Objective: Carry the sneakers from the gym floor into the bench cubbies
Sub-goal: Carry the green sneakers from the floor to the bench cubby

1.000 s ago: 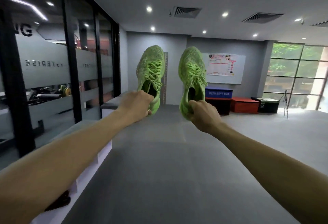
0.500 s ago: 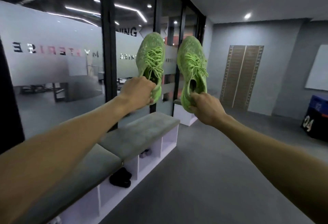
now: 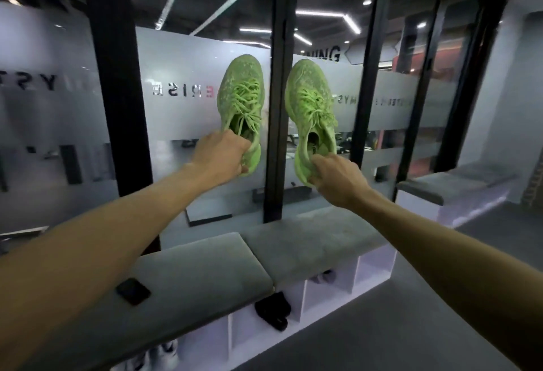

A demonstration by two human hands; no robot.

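— Where are the sneakers?
— I have both raised, toes up: left hand (image 3: 224,155) grips the left sneaker (image 3: 242,106) by its heel, right hand (image 3: 338,178) pinches the right sneaker (image 3: 311,112), above the desk (image 3: 308,241) and its cubbies (image 3: 323,291).

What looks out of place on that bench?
A dark phone lies loose on the grey bench cushion, and a black shoe juts out of its cubby instead of sitting fully inside. Nothing looks spilled or damaged.
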